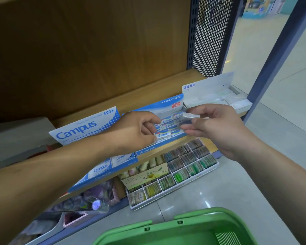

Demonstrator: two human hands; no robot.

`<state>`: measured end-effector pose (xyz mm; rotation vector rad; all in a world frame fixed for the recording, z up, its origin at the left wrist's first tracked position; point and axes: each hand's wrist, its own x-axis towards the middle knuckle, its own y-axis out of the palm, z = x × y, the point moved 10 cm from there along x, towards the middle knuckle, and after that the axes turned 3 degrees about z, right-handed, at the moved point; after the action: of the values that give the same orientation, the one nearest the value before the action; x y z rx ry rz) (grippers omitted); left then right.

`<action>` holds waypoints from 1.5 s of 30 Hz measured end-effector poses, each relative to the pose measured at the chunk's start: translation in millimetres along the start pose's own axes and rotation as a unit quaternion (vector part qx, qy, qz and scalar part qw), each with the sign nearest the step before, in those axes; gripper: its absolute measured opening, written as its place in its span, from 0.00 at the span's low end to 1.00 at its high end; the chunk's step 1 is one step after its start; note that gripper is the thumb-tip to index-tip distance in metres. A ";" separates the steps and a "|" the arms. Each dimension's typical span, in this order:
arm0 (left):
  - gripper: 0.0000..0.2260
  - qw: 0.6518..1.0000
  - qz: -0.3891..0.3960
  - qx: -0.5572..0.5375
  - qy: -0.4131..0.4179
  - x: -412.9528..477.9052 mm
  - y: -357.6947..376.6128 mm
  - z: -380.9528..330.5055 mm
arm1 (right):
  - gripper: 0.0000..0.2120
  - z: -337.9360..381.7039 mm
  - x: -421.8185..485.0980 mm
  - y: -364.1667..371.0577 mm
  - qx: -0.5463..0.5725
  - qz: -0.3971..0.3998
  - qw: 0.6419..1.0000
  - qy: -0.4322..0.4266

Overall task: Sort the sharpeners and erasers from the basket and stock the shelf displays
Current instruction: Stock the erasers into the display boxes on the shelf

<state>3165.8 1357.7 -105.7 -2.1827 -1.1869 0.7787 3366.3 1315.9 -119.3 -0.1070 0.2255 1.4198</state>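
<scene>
White wrapped eraser (188,115) pinched in right grip (217,128); left grip (132,131) pinches a Pilot eraser (162,134).

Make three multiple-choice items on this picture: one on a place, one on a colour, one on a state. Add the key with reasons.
1. The Pilot eraser display stands: A. between the Campus display and the white display; B. on the floor; C. on a hook.
2. The basket is: A. red; B. green; C. black.
3. The right hand: A. hangs idle; B. pinches a small wrapped item; C. presses flat on the floor.
Key: 1 A, the three displays sit in a row on the shelf board; 2 B, its rim is plainly green; 3 B, thumb and fingertips close on the item.
</scene>
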 end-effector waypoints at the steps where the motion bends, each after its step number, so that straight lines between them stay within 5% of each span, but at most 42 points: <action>1: 0.17 1.000 -0.002 -0.002 0.004 2.0 2.5 -2.1 | 0.07 1.1 -0.9 -6.7 0.004 -0.019 1.000 -0.004; 8: 0.12 0.999 -0.027 -0.002 0.031 12.2 17.7 -15.8 | 0.07 9.9 -6.0 -39.7 -0.073 -0.102 0.991 -0.051; 16: 0.12 0.998 -0.049 -0.030 0.021 8.1 7.1 -17.8 | 0.08 -2.7 0.1 -11.8 -0.068 -0.006 0.998 -0.019; 22: 0.09 0.985 -0.071 -0.160 -0.001 -5.2 -4.0 -24.7 | 0.06 -0.9 -1.5 17.2 -0.063 0.047 0.996 -0.032; 24: 0.07 0.988 -0.097 -0.120 -0.002 -8.2 -20.8 -17.1 | 0.04 7.5 1.6 14.3 -0.195 0.022 0.976 -0.094; 27: 0.09 0.993 -0.094 0.055 0.048 -17.9 -31.4 -14.4 | 0.13 6.5 3.0 24.6 -0.459 0.024 0.874 -0.160; 29: 0.11 0.985 -0.049 0.143 0.083 -23.4 -19.7 -10.0 | 0.16 -4.4 1.7 34.6 -0.514 0.049 0.843 -0.152; 32: 0.14 0.985 0.016 0.158 0.067 -24.9 -10.4 -0.8 | 0.14 -3.1 1.7 37.7 -0.531 0.043 0.830 -0.165; 39: 0.15 0.991 0.019 0.123 0.040 -15.7 -15.1 -1.1 | 0.12 2.7 -3.7 44.4 -0.553 0.040 0.801 -0.225; 45: 0.07 0.998 0.002 0.065 0.012 -3.8 -5.1 3.0 | 0.09 2.7 4.0 32.7 -0.479 0.033 0.848 -0.224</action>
<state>3159.1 1357.4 -103.4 -2.0834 -1.0896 0.8060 3334.8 1325.2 -115.6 -0.5818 -0.9005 1.4658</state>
